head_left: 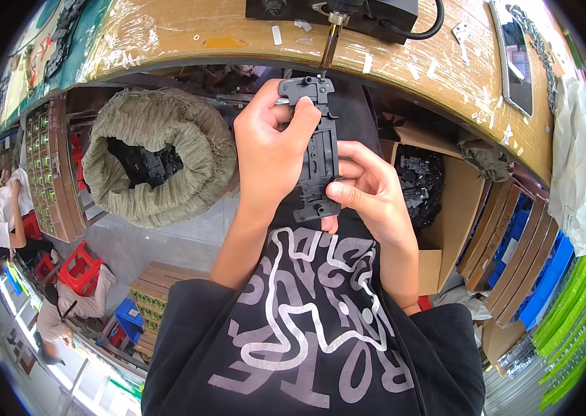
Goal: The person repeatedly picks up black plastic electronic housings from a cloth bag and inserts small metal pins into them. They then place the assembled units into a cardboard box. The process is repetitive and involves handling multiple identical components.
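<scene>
Both my hands hold a long black moulded plastic part [319, 149], its far end raised at the edge of the bench. My left hand [276, 135] grips the upper half, thumb across its face. Around the lower right edge, my right hand [369, 191] is closed, its thumb on the front and a fingertip showing below. A screwdriver bit [328, 52] on a fixed driver head [338, 19] points down at the part's far right corner, where a small screw shows. Whether the tip touches the screw I cannot tell.
The wooden bench [189, 41] crosses the far side, with a phone-like flat device [513, 62] at right. A woven sack [161, 156] of black parts stands at left; a cardboard box [463, 208] of parts is at right. People [12, 215] sit far left near red stools [79, 269].
</scene>
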`<action>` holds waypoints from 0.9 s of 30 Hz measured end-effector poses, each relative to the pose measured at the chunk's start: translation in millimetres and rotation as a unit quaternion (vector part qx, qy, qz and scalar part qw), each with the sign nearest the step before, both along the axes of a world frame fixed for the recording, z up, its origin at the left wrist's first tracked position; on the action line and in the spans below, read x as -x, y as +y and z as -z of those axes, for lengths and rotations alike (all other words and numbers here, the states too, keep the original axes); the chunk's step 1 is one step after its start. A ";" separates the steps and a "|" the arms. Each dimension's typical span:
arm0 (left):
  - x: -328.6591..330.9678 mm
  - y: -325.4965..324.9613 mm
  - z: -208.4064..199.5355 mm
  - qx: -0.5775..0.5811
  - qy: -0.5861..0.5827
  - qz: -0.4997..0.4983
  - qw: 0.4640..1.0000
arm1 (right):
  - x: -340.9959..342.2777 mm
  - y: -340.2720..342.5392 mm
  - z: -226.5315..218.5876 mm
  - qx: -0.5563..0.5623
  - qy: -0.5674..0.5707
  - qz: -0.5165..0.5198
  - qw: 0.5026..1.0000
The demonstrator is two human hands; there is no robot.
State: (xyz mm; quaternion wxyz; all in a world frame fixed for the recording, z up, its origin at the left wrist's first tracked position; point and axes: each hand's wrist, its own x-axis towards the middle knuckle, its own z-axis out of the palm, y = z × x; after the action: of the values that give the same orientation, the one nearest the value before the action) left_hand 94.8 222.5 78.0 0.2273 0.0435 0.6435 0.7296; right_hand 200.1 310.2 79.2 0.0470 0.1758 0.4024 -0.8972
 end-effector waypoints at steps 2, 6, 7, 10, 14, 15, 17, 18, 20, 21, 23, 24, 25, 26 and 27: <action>0.7 -0.8 0.8 0.003 0.005 0.006 1.000 | -0.1 -0.5 0.8 -0.003 0.003 0.005 1.000; 1.4 0.0 -0.6 0.010 0.007 0.007 1.000 | -0.1 -1.7 1.6 0.002 -0.001 0.019 1.000; 1.7 -0.1 -0.1 0.009 0.009 0.009 1.000 | 0.2 -2.1 1.1 0.000 -0.004 0.021 1.000; 2.1 -0.9 1.3 0.002 0.010 0.011 1.000 | 1.1 -2.8 0.2 -0.005 -0.008 0.024 1.000; 4.5 -0.5 6.7 0.003 0.010 0.013 1.000 | 2.8 -1.7 6.0 -0.009 -0.009 0.020 1.000; 5.6 -0.6 9.2 0.009 0.013 0.014 1.000 | 3.9 -1.3 7.1 -0.009 -0.012 0.017 1.000; 5.9 -0.2 10.9 0.008 0.018 0.011 1.000 | 5.0 0.0 6.9 -0.010 -0.014 0.014 1.000; 5.6 -0.3 11.9 0.008 0.018 0.010 1.000 | 4.7 0.1 7.2 -0.010 -0.017 0.014 1.000; 5.0 0.1 6.7 0.018 0.015 0.014 1.000 | 3.8 0.3 6.2 -0.009 -0.010 0.016 1.000; 5.0 0.7 4.2 0.022 0.013 0.016 1.000 | 3.8 0.8 4.9 -0.009 -0.007 0.017 1.000; 4.9 1.3 3.5 0.013 0.018 0.013 1.000 | 4.0 1.3 2.8 -0.012 -0.004 0.017 1.000; 5.1 1.1 3.7 0.008 0.021 0.011 1.000 | 4.3 1.3 2.3 -0.014 -0.003 0.016 1.000; 5.5 0.6 4.5 0.009 0.023 0.013 1.000 | 4.5 1.5 1.9 -0.013 -0.003 0.015 1.000; 6.0 -0.3 5.9 0.010 0.025 0.015 1.000 | 4.8 1.7 1.6 -0.012 -0.003 0.013 1.000; 6.1 -0.9 6.5 0.012 0.027 0.016 0.999 | 4.9 1.9 1.3 -0.011 -0.003 0.010 1.000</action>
State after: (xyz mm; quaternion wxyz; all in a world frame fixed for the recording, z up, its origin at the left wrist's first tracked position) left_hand 88.7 221.7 71.5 0.2226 0.0709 0.6569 0.7169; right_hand 195.2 312.0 77.9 0.0369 0.1829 0.4102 -0.8927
